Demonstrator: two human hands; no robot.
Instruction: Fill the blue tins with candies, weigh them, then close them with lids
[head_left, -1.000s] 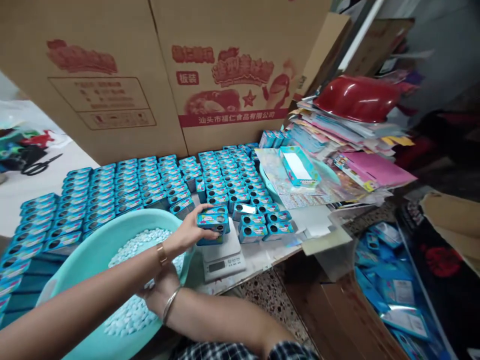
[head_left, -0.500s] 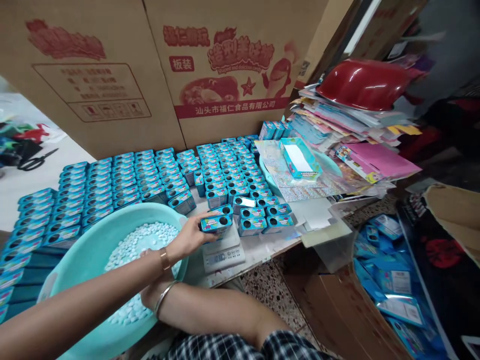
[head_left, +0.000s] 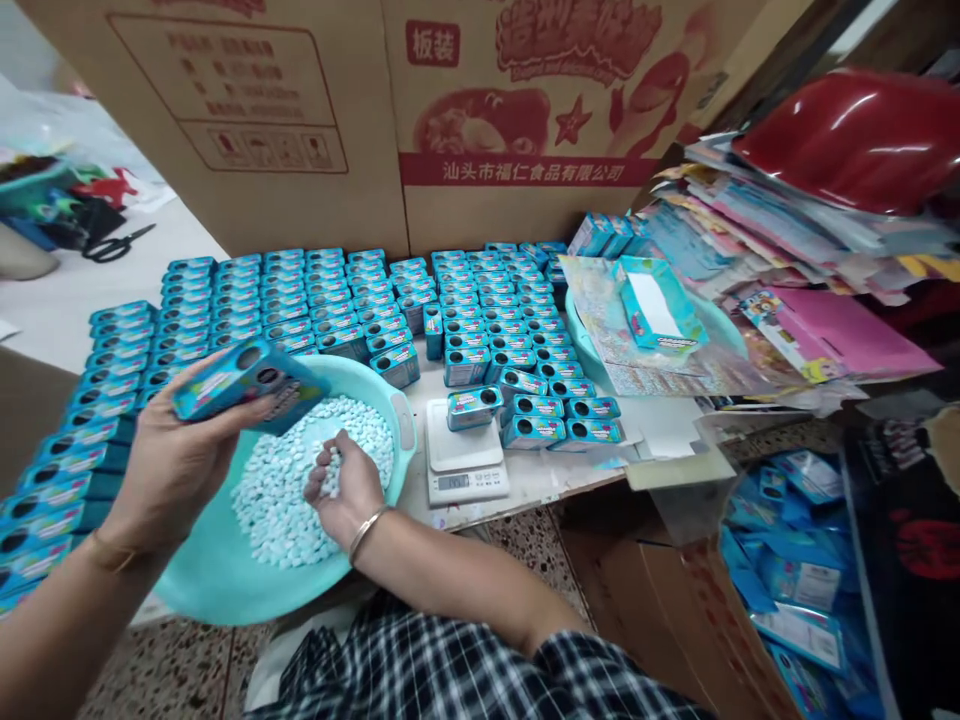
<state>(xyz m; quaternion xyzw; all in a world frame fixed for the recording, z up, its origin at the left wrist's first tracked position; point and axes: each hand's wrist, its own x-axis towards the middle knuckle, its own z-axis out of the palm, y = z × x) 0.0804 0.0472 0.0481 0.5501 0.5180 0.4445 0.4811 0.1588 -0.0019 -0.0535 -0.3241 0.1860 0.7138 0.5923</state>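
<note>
My left hand (head_left: 176,465) has its fingers wrapped around a small blue box (head_left: 244,383), tilted above the left rim of the green basin (head_left: 217,575). In the basin lies a heap of pale tablets (head_left: 296,490), and my right hand (head_left: 345,490) rests cupped in them, fingers curled on a few. Just right of the basin stands a white scale (head_left: 465,465) on the tabletop (head_left: 555,470), with rows of blue boxes (head_left: 315,300) behind.

Packed blue tins (head_left: 315,300) crowd the table; bare scale (head_left: 463,455) platform and basin (head_left: 225,580) stay reachable.
</note>
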